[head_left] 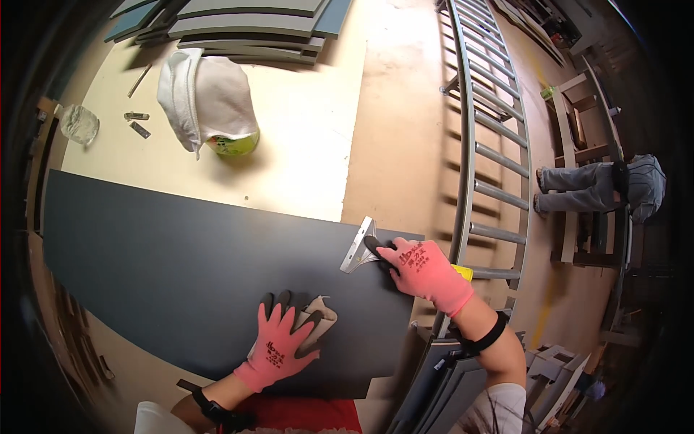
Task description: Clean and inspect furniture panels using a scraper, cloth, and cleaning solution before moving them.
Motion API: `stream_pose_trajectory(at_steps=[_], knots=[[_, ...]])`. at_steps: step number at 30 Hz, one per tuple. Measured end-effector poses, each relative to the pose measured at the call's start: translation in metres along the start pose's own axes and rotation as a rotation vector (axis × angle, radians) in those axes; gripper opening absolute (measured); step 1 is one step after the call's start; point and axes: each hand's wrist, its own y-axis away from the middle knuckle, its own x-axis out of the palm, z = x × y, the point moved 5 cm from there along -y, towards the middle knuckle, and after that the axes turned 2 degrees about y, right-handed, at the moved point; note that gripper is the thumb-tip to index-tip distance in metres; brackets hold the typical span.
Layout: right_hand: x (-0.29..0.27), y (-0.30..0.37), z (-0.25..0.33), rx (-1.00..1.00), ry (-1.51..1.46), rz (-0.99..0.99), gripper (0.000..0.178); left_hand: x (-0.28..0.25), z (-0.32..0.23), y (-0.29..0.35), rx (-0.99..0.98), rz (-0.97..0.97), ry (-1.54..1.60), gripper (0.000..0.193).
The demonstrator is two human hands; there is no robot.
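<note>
A dark grey flat panel (217, 267) lies across the bench in front of me. My right hand (426, 273), in a pink glove with dark fingertips, is closed round a scraper with a wide metal head (357, 246). The yellow end of its handle sticks out behind the wrist side, and the head rests at the panel's right part. On the near middle of the panel my left hand (278, 346), gloved alike, lies with fingers spread. A folded beige cloth (322, 318) is partly under its palm and thumb, so part of it is hidden.
A white cloth (217, 94) covers a green container (235, 145) on the pale board. Stacked panels (246, 29) lie at the far left. A roller conveyor (499, 152) runs along the right, beyond which a person (607, 186) stands. More dark panels (448, 383) lean beside my right arm.
</note>
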Motion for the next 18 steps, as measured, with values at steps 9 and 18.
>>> stream_pose_trajectory(at_steps=[9,18], knots=[[-0.016,0.008,-0.003,-0.077,0.086,-0.046,0.042,0.037,-0.015,0.019,0.068,0.13,-0.024,0.053],[-0.041,-0.069,0.057,-0.182,0.043,-0.029,0.04,0.052,-0.05,-0.028,0.343,0.055,0.041,0.044]])
